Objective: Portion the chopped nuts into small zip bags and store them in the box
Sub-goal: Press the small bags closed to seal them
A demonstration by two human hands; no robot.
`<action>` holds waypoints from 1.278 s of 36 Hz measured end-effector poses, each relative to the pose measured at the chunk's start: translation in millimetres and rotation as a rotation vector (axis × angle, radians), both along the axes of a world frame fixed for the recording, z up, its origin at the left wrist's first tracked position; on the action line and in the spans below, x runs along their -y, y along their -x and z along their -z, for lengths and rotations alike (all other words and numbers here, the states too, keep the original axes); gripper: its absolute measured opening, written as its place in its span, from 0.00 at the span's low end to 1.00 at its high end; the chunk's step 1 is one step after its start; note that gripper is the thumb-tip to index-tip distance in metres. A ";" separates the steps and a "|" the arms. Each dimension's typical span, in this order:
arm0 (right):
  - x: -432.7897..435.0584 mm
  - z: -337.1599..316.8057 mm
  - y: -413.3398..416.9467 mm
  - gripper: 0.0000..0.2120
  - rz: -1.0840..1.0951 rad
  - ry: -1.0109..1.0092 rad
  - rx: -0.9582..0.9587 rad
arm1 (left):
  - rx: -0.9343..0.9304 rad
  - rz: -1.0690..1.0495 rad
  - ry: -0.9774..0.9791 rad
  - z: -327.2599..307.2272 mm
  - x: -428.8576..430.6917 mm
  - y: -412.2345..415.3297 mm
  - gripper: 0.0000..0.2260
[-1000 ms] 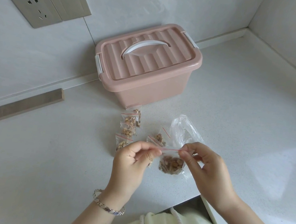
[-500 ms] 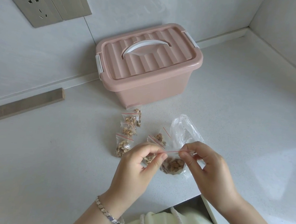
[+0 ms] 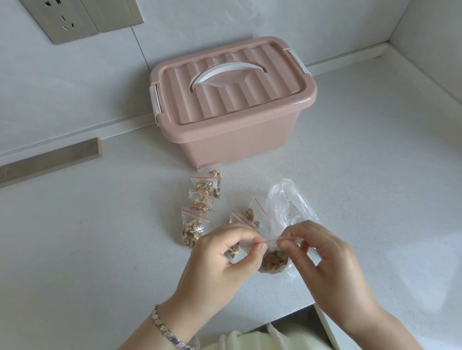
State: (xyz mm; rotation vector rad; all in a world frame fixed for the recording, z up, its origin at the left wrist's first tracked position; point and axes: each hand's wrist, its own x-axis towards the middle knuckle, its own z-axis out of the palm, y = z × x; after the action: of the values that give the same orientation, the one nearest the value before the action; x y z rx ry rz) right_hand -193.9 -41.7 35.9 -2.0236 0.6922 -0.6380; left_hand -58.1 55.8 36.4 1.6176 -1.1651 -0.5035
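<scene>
A small zip bag of chopped nuts [image 3: 273, 262] hangs between my hands just above the counter. My left hand [image 3: 219, 267] pinches the left part of its red zip strip, and my right hand [image 3: 328, 269] pinches the right part. Several filled small zip bags [image 3: 192, 229] lie in a column on the counter in front of the pink box [image 3: 231, 101], and another filled bag [image 3: 248, 217] lies beside my left hand. The box's ribbed lid with a white handle is closed. A crumpled clear plastic bag [image 3: 289, 203] lies behind my right hand.
The white counter [image 3: 76, 244] meets tiled walls at the back and right. A wall socket [image 3: 56, 10] is at upper left. A brown strip [image 3: 36, 164] lies along the wall base at left. The counter's front edge runs below my right hand.
My left hand has slid right along the zip strip toward my right hand, so the two pinches are now close together. The other bags and the box have not moved.
</scene>
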 end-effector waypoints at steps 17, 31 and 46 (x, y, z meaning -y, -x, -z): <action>-1.1 13.2 -3.2 0.10 -0.121 0.016 -0.169 | 0.201 0.077 -0.129 2.6 -9.9 -7.6 0.04; 5.4 33.1 -5.6 0.14 -0.211 0.151 -0.171 | 0.181 0.042 -0.231 14.5 -35.6 -28.8 0.07; -9.7 79.2 -30.2 0.11 -0.148 -0.442 -0.381 | -0.280 -0.072 -0.496 64.7 -33.3 -41.4 0.07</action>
State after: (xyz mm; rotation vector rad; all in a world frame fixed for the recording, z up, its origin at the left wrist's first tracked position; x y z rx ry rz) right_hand -163.8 -32.0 -43.4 -1.7672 0.8124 0.0004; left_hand -16.8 89.1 -28.4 1.9198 -0.8047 -0.9953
